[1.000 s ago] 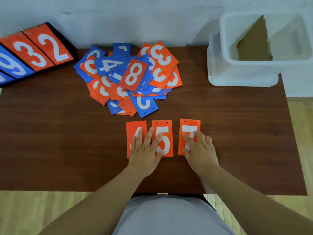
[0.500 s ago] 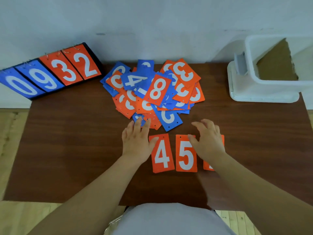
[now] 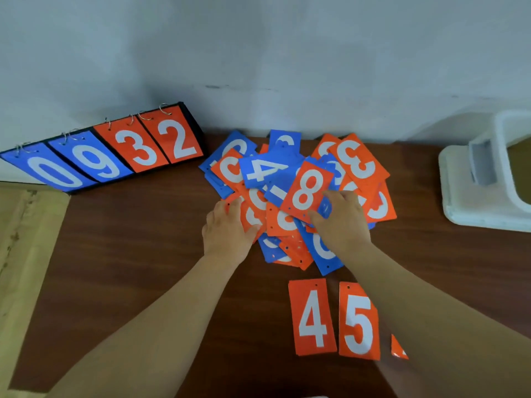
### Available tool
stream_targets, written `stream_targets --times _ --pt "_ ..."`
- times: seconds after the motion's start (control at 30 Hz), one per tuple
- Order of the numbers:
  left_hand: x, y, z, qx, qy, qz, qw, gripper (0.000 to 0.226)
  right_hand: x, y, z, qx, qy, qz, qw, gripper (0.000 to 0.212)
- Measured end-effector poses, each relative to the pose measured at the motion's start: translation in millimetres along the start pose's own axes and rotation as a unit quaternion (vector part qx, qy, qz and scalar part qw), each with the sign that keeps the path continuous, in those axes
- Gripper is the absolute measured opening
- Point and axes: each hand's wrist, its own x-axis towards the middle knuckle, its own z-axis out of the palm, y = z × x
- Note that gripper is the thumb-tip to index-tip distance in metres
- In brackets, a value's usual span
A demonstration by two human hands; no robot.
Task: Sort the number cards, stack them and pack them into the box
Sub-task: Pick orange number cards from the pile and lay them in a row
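— Grey wall behind, dark brown wooden table [image 3: 115, 254] below: how far are you with the sorting?

— Only at the beginning. Two orange rectangular cards with white digits, the "4" card [image 3: 311, 317] and the "5" card [image 3: 357, 323], lie side by side at the lower right of the frame. A corner of a third orange card [image 3: 398, 350] shows beside my right forearm. The mixed pile of orange and blue number cards [image 3: 287, 182] at the centre is not sorted, and nothing is stacked.

— And your hands?

— My left hand [image 3: 227, 228] rests with straight fingers on the left edge of the pile. My right hand [image 3: 342, 216] is curled at the orange "8" card [image 3: 309, 191] on top and pinches its lower right edge, I believe.

— The box?

— The white plastic box [image 3: 501, 130] stands at the right edge, well apart from the pile. I see no card in it. Only something brown shows inside, and I cannot tell what.
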Motion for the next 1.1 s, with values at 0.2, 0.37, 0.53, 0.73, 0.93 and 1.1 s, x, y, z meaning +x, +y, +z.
stream_targets --times 0.2,0.37,0.53,0.73,0.93,1.1 --pt "11.3 3.1 12.0 -0.065 0.017 -0.021 0.997 0.080 35.8 -32.6 34.3 -0.082 -0.012 0.069 0.994 0.089" --pt "15.5 1.7 8.6 -0.121 0.023 -0.061 0.991 0.070 41.9 -25.8 35.6 0.008 0.007 0.097 0.995 0.088" --pt "7.3 -5.8 6.5 -0.107 0.072 -0.027 0.991 0.044 38.8 -13.3 23.9 0.085 0.024 0.088 0.992 0.068" --pt "-7.7 -11.8 -2.9 -0.187 0.063 -0.069 0.978 0.032 19.1 3.6 1.9 0.087 0.052 0.074 0.992 0.046" --pt "-32.7 -35.7 -14.1 -0.197 0.106 -0.147 0.964 0.018 -6.8 12.8 -13.5 0.105 0.049 0.092 0.989 0.040" --pt "-58.6 -56.6 -25.7 -0.264 0.146 -0.201 0.932 0.006 -38.0 10.3 -11.8 0.133 0.039 0.071 0.988 0.042"
